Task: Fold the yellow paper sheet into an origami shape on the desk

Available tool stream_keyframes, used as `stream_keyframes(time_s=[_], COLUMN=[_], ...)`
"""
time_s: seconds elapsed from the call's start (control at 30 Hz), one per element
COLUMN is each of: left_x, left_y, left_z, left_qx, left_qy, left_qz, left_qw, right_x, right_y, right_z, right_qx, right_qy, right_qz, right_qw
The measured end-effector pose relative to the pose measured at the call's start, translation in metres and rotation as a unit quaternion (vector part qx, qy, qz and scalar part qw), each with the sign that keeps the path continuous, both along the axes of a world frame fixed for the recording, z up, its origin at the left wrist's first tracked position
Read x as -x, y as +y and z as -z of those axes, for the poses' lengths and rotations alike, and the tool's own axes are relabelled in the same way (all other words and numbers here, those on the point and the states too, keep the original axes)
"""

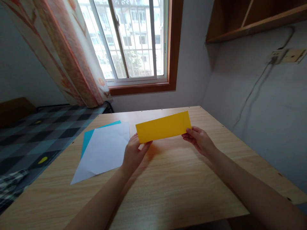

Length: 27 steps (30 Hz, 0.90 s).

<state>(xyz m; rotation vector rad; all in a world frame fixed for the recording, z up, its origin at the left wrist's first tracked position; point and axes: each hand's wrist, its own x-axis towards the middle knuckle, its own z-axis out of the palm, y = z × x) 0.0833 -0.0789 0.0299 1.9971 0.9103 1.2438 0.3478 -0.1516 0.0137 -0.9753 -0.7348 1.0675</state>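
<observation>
A folded yellow paper (163, 127), a long strip, is held up above the wooden table (168, 185). My left hand (133, 153) pinches its lower left corner. My right hand (199, 140) pinches its lower right corner with the fingertips. The paper hangs level between both hands, slightly tilted up to the right, casting a shadow on the table.
A white sheet (105, 150) lies on the table at the left, partly covering a blue sheet (88, 136). A bed with a checked cover (35, 134) stands to the left. A window (129, 41) with a curtain (72, 54) is beyond; a wall with a shelf (251, 19) is at right.
</observation>
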Motion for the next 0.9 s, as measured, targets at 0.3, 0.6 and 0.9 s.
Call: stream_keyframes(time_s=[0.3,0.6,0.9], left_x=[-0.004,-0.006,-0.008], left_y=[0.006,0.005,0.004], left_z=[-0.003,0.004,0.016], left_qx=[0.242,0.401,0.351], left_qy=[-0.308,-0.211,-0.08], left_qz=[0.06,0.137,0.124], left_qw=[0.918,0.881,0.925], right_x=[-0.003,-0.002,-0.007], right_y=[-0.004,0.001,0.007], right_z=[-0.004,0.006,0.02], right_qx=[-0.06,-0.013,0.028], right_qy=[-0.048,-0.015,-0.065], right_qz=[0.0,-0.134,-0.107], right_qw=[0.997,0.991,0.992])
